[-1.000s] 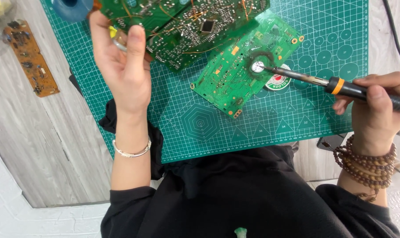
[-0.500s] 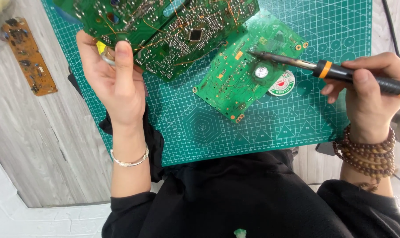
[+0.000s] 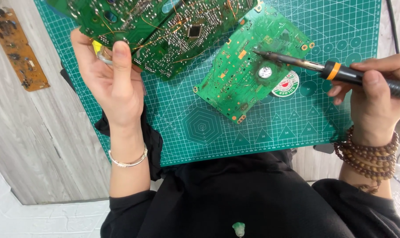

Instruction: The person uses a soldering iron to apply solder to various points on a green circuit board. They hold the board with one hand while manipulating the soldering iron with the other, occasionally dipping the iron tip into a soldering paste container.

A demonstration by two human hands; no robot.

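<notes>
Two raised hands: left hand (image 3: 114, 81) pinching a solder spool (image 3: 102, 52), right hand (image 3: 376, 94) gripping a soldering iron (image 3: 336, 70).

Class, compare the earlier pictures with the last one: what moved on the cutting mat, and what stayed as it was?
The soldering iron tip, held in the right hand, moved from the silver disc up and left across the small green circuit board. The left hand kept its grip on the yellow-tipped tool. The boards, green mat and brown board lie as before.
</notes>
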